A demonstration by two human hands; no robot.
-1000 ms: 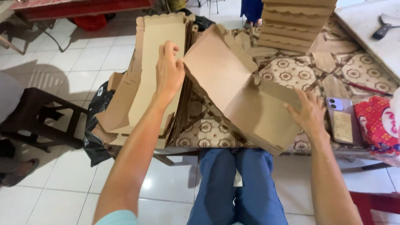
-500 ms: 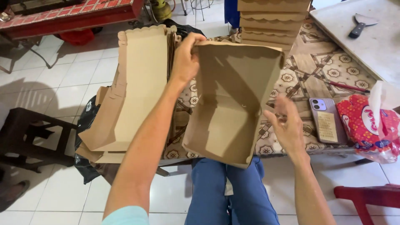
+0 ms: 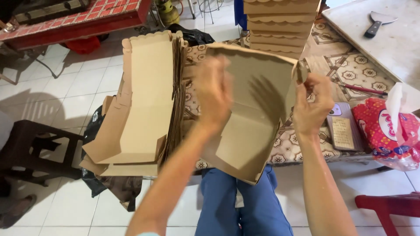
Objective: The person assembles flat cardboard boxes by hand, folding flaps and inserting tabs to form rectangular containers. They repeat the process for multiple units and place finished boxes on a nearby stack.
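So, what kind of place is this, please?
Probably a small home or shop workspace for folding takeaway boxes: a stack of flat cardboard blanks, a pile of finished boxes on a table with a patterned cloth, and a tiled floor.

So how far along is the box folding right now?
Done: a stack of folded boxes stands at the table's far edge. In hand: one cardboard box, half formed, with the left hand against its panel and the right hand pinching its upper right corner. Left: a thick pile of flat blanks beside it, unfolded.
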